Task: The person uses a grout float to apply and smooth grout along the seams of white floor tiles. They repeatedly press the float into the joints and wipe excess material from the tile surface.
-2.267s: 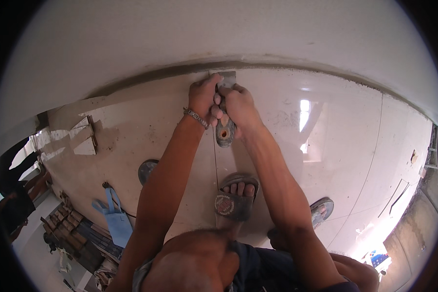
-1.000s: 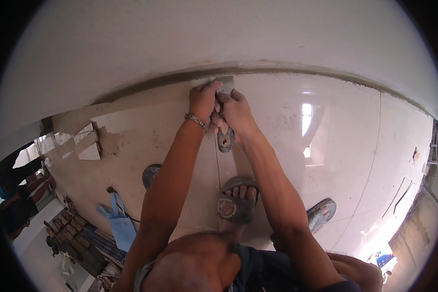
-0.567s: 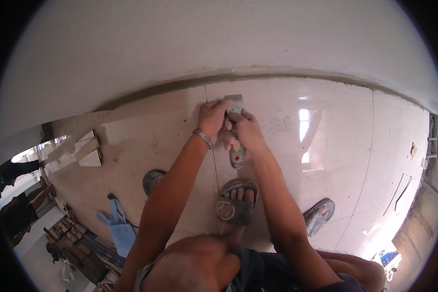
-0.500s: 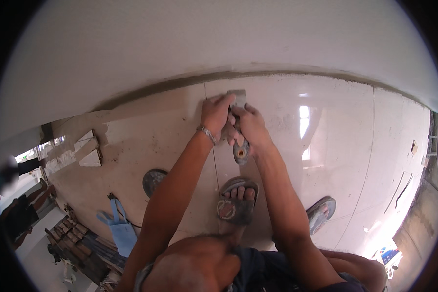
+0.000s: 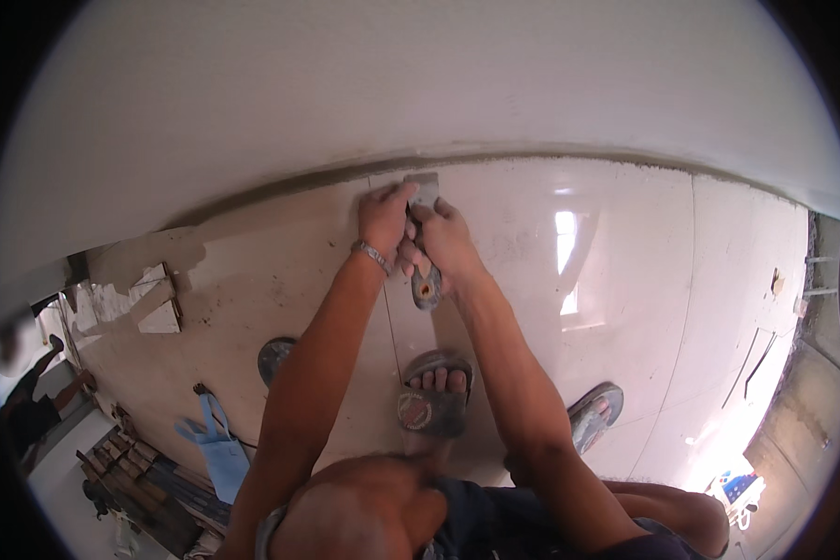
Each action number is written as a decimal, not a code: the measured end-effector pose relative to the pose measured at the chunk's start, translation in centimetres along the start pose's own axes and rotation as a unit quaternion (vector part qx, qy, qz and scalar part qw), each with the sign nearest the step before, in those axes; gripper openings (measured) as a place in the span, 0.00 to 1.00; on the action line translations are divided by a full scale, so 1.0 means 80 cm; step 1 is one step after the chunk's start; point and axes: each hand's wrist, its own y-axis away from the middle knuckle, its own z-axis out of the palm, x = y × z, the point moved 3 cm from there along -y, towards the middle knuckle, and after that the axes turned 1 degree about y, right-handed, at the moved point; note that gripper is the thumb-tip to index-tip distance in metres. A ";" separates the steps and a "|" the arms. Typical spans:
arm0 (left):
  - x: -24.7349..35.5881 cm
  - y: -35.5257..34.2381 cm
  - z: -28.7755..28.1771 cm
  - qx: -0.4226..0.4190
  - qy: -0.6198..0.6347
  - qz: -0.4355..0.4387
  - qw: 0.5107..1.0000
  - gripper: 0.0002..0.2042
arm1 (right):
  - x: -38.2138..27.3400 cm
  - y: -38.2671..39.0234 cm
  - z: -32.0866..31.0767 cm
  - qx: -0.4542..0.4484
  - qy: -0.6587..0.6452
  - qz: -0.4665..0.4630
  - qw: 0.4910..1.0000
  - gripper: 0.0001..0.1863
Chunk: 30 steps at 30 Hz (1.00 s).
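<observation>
Close to the foot of the wall, a putty knife (image 5: 427, 289) lies between my two hands, its flat grey blade toward the dark gap along the wall and its handle pointing back at me. My right hand (image 5: 448, 240) is closed round the upper handle, thumb by the blade. On the blade's left side my left hand (image 5: 384, 222), with a metal watch band at the wrist, has its fingers bent against the blade edge; some fingers are hidden behind the tool. The blade seems low over the pale floor tiles (image 5: 513, 280), but contact cannot be made out.
A white wall (image 5: 420, 84) rises ahead. Broken tile pieces (image 5: 159, 303) lie at left. A light blue bag (image 5: 222, 457) and stacked wooden pieces (image 5: 145, 476) are at lower left. My sandalled foot (image 5: 434, 397) is below the hands. Another person (image 5: 33, 415) is at far left.
The whole view has shifted, so my hands and the putty knife appear a little further left. My grip looks the same. The person at far left has changed posture.
</observation>
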 end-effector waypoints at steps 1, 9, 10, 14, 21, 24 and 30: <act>-0.008 -0.016 -0.008 -0.001 0.008 0.034 0.999 0.12 | 0.008 0.000 -0.001 -0.001 -0.002 0.006 1.000 0.06; 0.005 0.001 -0.004 -0.005 0.003 0.025 1.000 0.12 | 0.005 -0.006 0.003 -0.017 -0.014 -0.001 1.000 0.05; 0.002 -0.001 -0.005 -0.003 0.017 0.039 0.999 0.12 | 0.010 -0.002 0.004 -0.019 -0.010 0.004 1.000 0.05; 0.000 -0.001 -0.002 -0.009 0.042 0.042 0.998 0.11 | 0.008 -0.011 -0.003 -0.031 -0.011 0.005 0.999 0.05; -0.008 -0.009 -0.016 0.024 0.035 0.037 0.998 0.11 | 0.011 -0.004 0.010 -0.040 0.000 0.007 0.999 0.07; 0.017 0.010 -0.018 0.027 0.021 -0.007 0.999 0.11 | 0.010 -0.009 0.019 -0.021 -0.006 0.001 1.000 0.07; -0.022 0.001 -0.002 -0.041 0.023 0.027 0.999 0.12 | 0.014 0.017 -0.010 -0.017 -0.032 0.007 0.999 0.05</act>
